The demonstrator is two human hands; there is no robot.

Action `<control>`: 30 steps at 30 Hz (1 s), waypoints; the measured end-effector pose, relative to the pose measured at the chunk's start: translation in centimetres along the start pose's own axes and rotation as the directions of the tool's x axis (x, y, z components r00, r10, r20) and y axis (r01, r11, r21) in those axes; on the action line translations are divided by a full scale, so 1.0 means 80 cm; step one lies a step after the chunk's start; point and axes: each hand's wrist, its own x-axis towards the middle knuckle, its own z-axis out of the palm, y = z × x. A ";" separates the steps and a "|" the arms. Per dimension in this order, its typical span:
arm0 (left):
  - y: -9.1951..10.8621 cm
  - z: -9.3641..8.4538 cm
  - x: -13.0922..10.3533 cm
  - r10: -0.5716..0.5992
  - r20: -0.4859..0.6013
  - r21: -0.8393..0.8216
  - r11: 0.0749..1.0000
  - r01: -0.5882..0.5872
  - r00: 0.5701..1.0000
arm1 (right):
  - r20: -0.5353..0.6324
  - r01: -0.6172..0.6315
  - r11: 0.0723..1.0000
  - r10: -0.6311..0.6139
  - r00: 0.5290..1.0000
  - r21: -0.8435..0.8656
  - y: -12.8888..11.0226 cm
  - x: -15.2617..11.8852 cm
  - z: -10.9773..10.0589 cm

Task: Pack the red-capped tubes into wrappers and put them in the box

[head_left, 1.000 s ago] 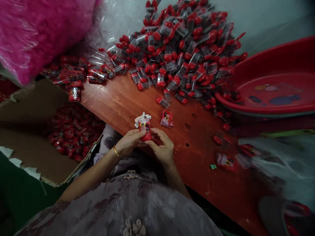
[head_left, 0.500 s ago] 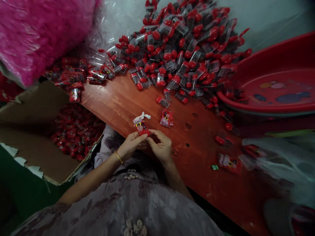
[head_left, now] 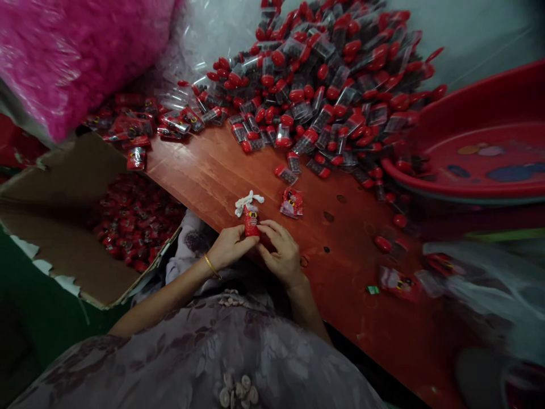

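Observation:
A small red packet (head_left: 251, 220) with yellow and black print stands upright near the table's front edge, rounded like a tube under its wrapper. My left hand (head_left: 233, 245) pinches its lower left side, thumb across the front. On the other side my right hand (head_left: 281, 253) has its fingertips closed on the lower right edge. White crumpled strips (head_left: 247, 203) lie just behind the packet. Flat on the table to the right is a red printed wrapper (head_left: 292, 203). What is inside the held packet is hidden.
Clear tubes with red caps (head_left: 306, 96) form a big heap at the back. A cardboard box (head_left: 63, 187) of red packets stands at left, under a pink-filled bag (head_left: 85, 51). At right are a red basin (head_left: 477, 182) and a clear plastic bag (head_left: 481, 278).
The packet has turned from slanted to upright, and more of its printed front shows between my fingers. The view has shifted slightly; the heap and box look unchanged.

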 end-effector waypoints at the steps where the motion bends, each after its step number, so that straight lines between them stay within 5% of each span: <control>1: 0.002 0.000 -0.001 0.016 -0.003 0.048 0.999 -0.016 1.000 | 0.004 0.020 1.000 -0.020 1.000 -0.024 0.000 0.000 -0.001; 10: 0.008 0.004 0.003 0.018 0.055 0.247 0.969 -0.031 0.998 | -0.005 -0.017 0.998 0.017 1.000 -0.054 0.005 -0.003 0.008; 17: 0.005 0.011 0.015 0.084 0.035 0.510 0.856 -0.090 0.996 | -0.012 -0.057 0.998 0.057 0.998 0.029 0.020 -0.011 0.017; 25: 0.001 0.015 0.005 0.099 0.036 0.505 0.857 -0.103 0.994 | -0.144 -0.142 0.971 0.116 0.983 -0.191 0.018 -0.017 0.014; 30: 0.013 0.016 -0.005 0.076 0.059 0.342 0.935 -0.092 0.995 | -0.030 0.074 0.976 -0.082 0.996 -0.206 0.013 -0.017 0.006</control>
